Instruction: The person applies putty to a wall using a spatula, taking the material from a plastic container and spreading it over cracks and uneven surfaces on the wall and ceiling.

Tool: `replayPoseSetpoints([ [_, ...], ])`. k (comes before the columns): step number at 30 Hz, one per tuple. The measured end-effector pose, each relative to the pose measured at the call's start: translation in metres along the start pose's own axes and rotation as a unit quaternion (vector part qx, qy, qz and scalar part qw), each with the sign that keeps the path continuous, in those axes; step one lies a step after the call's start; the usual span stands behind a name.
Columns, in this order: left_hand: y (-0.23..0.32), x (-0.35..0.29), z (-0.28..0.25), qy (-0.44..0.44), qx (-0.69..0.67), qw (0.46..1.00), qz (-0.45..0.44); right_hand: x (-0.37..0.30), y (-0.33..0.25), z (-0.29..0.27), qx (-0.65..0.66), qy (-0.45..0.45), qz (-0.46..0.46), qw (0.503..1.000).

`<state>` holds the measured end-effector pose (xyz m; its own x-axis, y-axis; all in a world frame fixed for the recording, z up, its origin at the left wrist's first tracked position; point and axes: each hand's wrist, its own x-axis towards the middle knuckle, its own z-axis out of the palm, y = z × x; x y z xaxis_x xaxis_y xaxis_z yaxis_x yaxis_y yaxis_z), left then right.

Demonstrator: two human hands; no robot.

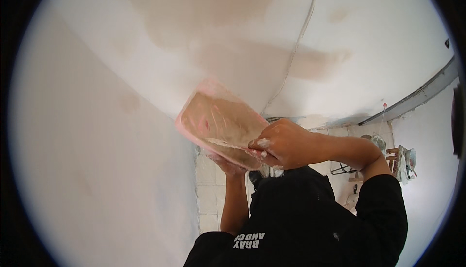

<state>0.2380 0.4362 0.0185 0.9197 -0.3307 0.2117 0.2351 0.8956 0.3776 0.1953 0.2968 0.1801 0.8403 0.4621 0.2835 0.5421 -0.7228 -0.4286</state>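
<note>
A pink, roughly rectangular tray [182, 124] tilts in front of me, coated inside with wet-looking brownish paste [218, 116]. From below, my left hand [229, 165] supports its near side; that hand is closed on the tray, though most of its fingers are hidden. My right hand [290, 143] is wrapped around a flat scraper [224, 144], its thin blade seen nearly edge-on across the tray's near end. White smears mark the right fingers. How far the blade touches the paste I cannot tell.
A whitish wall [242, 38] with brown damp-looking patches rises ahead, with a thin cable-like line [297, 46] running down it. Another pale wall [97, 170] stands left. At right, a wooden stool [392, 162] holds a container. Pale floor tiles [208, 199] show below, and a grey strip [412, 99] edges the right.
</note>
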Motion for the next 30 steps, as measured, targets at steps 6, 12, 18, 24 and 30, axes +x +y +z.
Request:
replayPoseSetpoints([
  [6,-0.003,0.008,0.013,0.066,0.101,0.993,0.01,0.004,0.003,-0.017,0.041,-0.039,0.097,0.994],
  [12,-0.001,0.003,0.022,-0.017,0.102,0.994,-0.037,0.005,0.014,-0.042,-0.07,0.059,0.132,0.987],
  [18,-0.019,0.006,0.013,-0.002,0.047,0.996,-0.075,-0.011,0.009,-0.018,-0.093,-0.105,0.087,0.986],
  [24,-0.037,0.013,0.026,-0.022,-0.03,0.991,-0.129,-0.024,0.03,-0.028,0.02,-0.01,0.152,0.988],
  [30,-0.039,0.011,0.046,-0.01,0.017,0.988,-0.154,-0.039,0.032,-0.045,-0.102,0.022,0.198,0.975],
])
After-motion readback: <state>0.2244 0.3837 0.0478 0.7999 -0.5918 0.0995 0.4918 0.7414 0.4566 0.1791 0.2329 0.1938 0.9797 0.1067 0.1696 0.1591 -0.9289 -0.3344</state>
